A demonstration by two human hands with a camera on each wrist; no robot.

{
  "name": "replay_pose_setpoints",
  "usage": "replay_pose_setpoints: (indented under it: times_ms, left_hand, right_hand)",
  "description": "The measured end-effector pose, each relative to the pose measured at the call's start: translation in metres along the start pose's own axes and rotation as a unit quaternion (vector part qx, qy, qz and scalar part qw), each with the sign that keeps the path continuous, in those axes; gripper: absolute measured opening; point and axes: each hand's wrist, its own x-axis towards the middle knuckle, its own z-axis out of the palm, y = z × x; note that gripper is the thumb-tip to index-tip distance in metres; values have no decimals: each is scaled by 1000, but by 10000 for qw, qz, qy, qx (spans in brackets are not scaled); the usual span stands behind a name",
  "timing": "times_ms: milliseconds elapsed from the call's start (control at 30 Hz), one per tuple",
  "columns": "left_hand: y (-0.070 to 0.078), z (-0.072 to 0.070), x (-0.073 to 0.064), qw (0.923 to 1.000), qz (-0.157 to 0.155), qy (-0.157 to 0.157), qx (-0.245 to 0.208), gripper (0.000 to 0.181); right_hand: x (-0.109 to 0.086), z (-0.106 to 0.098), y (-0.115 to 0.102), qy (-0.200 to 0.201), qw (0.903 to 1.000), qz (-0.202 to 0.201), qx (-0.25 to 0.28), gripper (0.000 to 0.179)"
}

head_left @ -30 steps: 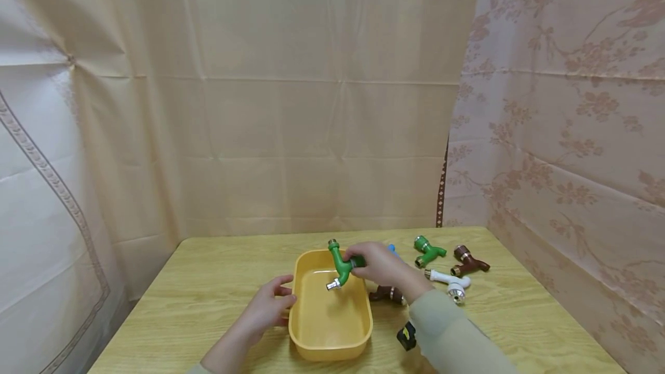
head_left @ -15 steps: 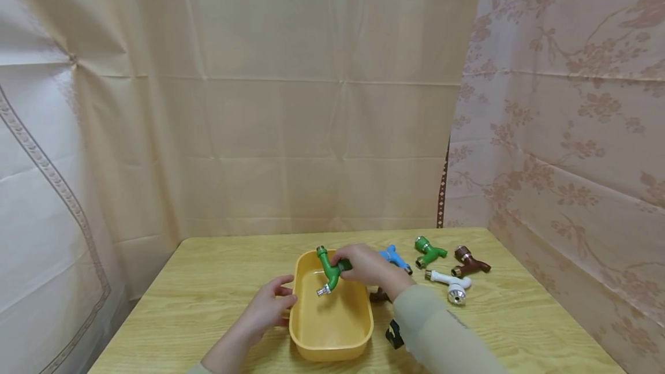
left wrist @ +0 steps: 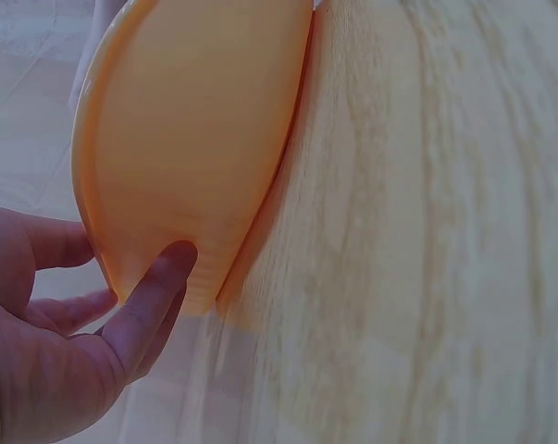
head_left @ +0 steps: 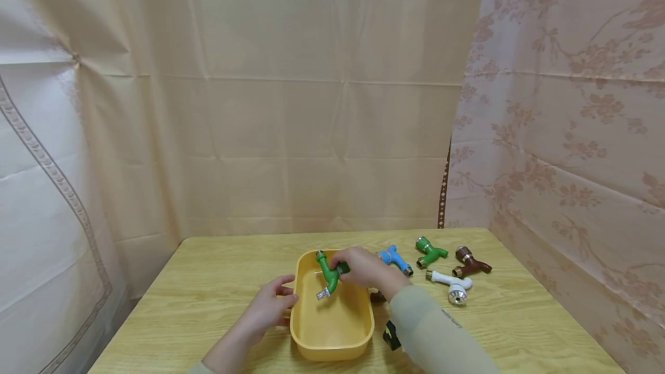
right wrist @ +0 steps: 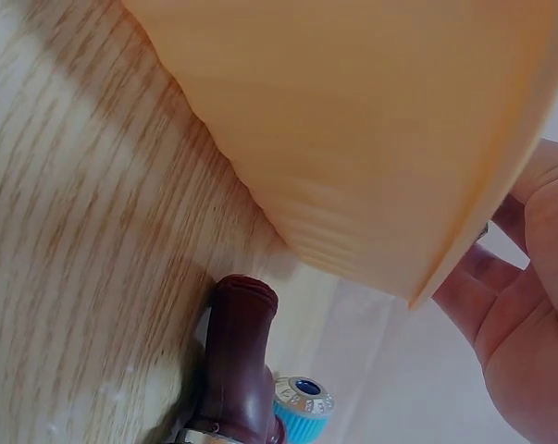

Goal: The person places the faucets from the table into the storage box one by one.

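A green tap point(head_left: 328, 276) with a silver spout end hangs tilted inside the rim of the yellow plastic basin point(head_left: 332, 354). My right hand point(head_left: 365, 269) pinches it by the handle side. In the right wrist view, the basin's wall point(right wrist: 353, 139) covers the tap and the fingertips of the right hand point(right wrist: 528, 305). My left hand point(head_left: 266, 306) rests against the basin's left side. The left wrist view has the fingertips of that hand point(left wrist: 66, 361) touching the basin's outer wall point(left wrist: 191, 120), fairly straight and spread.
Right of the basin lie a blue tap point(head_left: 396, 260), another green tap point(head_left: 431, 254), a brown tap point(head_left: 471, 263) and a white tap point(head_left: 448, 279). A second brown tap point(right wrist: 241, 361) lies close beside the basin, mostly behind my right arm. Curtains hang behind the wooden table point(head_left: 228, 247).
My right hand has carried the green tap left and slightly lower over the basin, slowing by now. The blue tap has come into fuller view. My left hand has stayed in place.
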Motion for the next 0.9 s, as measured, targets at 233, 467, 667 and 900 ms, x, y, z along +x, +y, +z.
replay_pose_setpoints:
  times_ms: [233,467,667,900]
  left_hand:
    - [2,1,-1,10000,22,-27,2,56]
    - [2,2,-2,10000,30,-25,-24,57]
    - [1,2,-1,10000,22,-3,-22,57]
    - [1,2,-1,10000,16,16,-33,56]
  right_hand:
    - [-1,1,-3,6,9996,260,51,29]
    - [-4,-5,-5,185,9987,366,289,32]
    - [-9,-13,-3,389,9976,323,465,34]
    - [-13,-23,2,815,9944,287,612,34]
